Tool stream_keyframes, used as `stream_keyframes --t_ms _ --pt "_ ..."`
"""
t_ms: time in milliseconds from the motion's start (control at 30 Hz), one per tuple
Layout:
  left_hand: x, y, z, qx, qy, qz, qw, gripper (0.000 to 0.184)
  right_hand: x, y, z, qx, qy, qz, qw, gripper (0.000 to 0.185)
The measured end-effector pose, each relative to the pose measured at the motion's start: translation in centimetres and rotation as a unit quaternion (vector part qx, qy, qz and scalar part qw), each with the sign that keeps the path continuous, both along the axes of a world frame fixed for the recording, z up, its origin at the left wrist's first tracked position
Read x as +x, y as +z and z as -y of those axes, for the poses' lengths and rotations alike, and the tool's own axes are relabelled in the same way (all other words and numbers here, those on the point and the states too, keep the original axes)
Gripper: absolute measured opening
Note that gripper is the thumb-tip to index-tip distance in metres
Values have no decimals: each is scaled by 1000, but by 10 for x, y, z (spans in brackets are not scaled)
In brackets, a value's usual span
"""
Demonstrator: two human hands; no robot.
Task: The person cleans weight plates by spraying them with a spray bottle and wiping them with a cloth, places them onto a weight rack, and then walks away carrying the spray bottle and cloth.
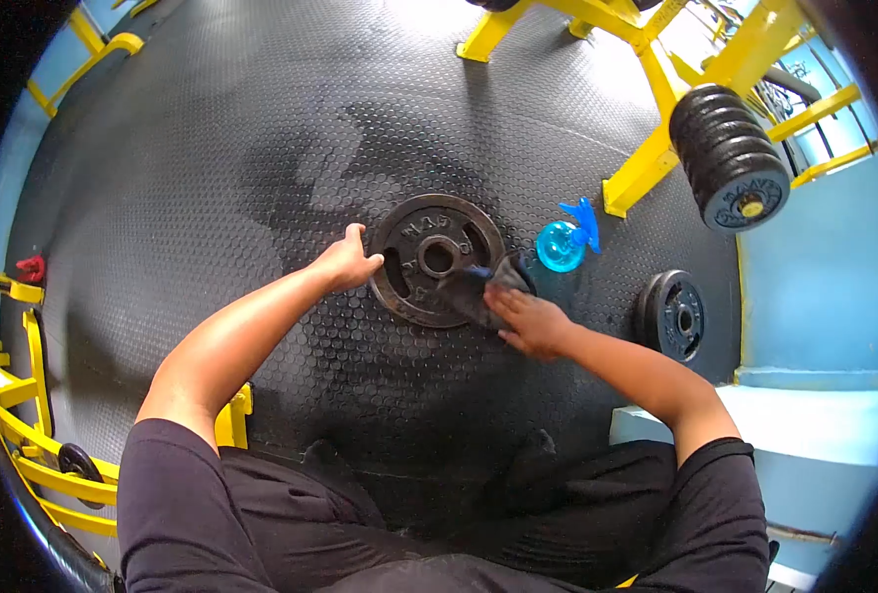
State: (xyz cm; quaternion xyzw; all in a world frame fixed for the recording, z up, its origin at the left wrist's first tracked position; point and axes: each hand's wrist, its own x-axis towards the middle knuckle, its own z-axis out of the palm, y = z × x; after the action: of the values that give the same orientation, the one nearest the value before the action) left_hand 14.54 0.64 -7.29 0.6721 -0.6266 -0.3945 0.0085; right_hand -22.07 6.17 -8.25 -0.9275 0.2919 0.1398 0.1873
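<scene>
The left hand (345,260), fingers parted, touches the left rim of a floor-lying weight plate (409,219), likely heavy and rigid, liftable by its slots; right hand's (533,322) straightened fingers cover a soft-looking cloth (467,295), grip unclear.

Your dark, round metal weight plate (414,247): flat at your 12 o'clock, raised lettering, worn rim, open center hole, slots visible at 2 and 9 o'clock. Your crumpled dark-grey cloth (467,294): draped across its 4 o'clock side, overhanging the rim.
</scene>
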Motion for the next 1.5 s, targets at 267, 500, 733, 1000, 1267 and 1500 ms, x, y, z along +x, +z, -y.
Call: stream_keyframes --t_ms 267,500,733,1000,1267,1500 --pt "-17 -12 -23 79 85 -48 992 77 -7 35 34 -141 -249 94 954 45" --pt "-51 -32 -18 58 218 43 973 65 40 -6 101 -16 -381 59 923 53" --pt "-54 -28 -15 40 216 50 974 63 72 -6 142 89 -403 -81 907 56" --pt "-44 -35 -56 -44 270 -27 961 65 73 -4 100 -24 -358 -10 933 59" --pt "-24 -14 -185 53 354 -118 926 52 100 67 -45 210 -504 104 831 56" --pt "5 180 -310 178 312 -102 928 48 120 244 -159 290 -526 67 797 54"
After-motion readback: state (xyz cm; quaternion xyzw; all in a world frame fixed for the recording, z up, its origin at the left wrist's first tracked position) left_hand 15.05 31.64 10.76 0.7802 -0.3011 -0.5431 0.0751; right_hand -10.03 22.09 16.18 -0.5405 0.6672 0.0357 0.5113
